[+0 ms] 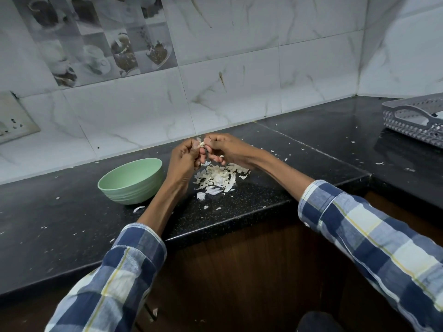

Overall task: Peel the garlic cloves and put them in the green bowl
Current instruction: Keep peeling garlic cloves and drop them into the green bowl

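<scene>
Up above the pile of skins [219, 177], the left hand [185, 155] and right hand [224, 148] both pinched one garlic clove [201, 143], peeling it. Next, it seemed, the bare clove should drop into the green bowl [130, 179] close by on the left.

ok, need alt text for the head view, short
Both hands, left and right, pinch a garlic clove above a pile of skins on a black counter. A green bowl sits to their left, a grey tray far right.
</scene>
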Tool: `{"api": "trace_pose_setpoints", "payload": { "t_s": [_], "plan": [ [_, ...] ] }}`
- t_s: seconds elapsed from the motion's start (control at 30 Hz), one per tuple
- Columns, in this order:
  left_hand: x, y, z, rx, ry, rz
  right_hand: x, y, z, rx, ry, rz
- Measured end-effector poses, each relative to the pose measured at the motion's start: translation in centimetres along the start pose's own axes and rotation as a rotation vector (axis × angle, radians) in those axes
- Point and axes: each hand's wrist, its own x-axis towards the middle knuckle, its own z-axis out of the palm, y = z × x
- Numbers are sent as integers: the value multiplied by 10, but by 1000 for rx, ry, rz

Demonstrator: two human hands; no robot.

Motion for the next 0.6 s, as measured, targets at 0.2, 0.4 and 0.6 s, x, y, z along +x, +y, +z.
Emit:
{"api": "trace_pose_setpoints", "payload": {
  "t_s": [0.2, 0.4, 0.6],
  "plan": [
    [3, -3, 2, 62, -4, 32, 3, 2, 1, 74, 41, 65],
    [5, -9, -3, 242, 145, 49, 0, 3, -5, -122, 215, -46],
    [1, -18, -4, 690, 197, 220, 1, 3, -11, -171, 268, -151]
  ]
}}
